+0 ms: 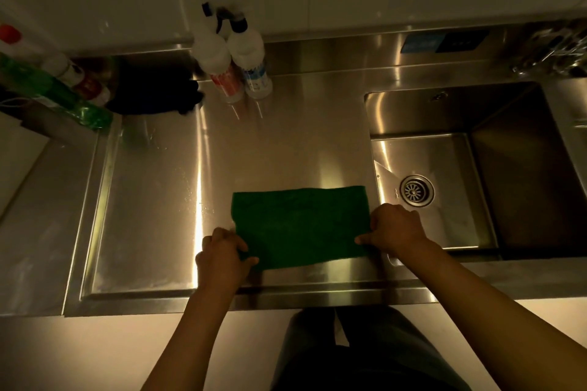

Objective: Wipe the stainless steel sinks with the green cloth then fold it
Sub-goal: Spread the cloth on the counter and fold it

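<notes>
Green rectangular cloth [300, 225] flat on steel worktop [152, 216], left hand [222, 255] and right hand [395, 228] pinching its near corners, stainless sink [476, 124] right.

Steel counter [286, 143] — green cloth [301, 225], bottles [246, 51]

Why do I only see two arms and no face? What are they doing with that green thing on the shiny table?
The camera sits on the person's head and looks down, so you see only their arms. The left hand and the right hand each pinch a near corner of a flat green rectangular cloth, which lies on the shiny stainless steel counter. To the right is a deep square steel sink with a round drain. At the back stand a red-labelled white spray bottle and a blue-labelled white spray bottle.
</notes>
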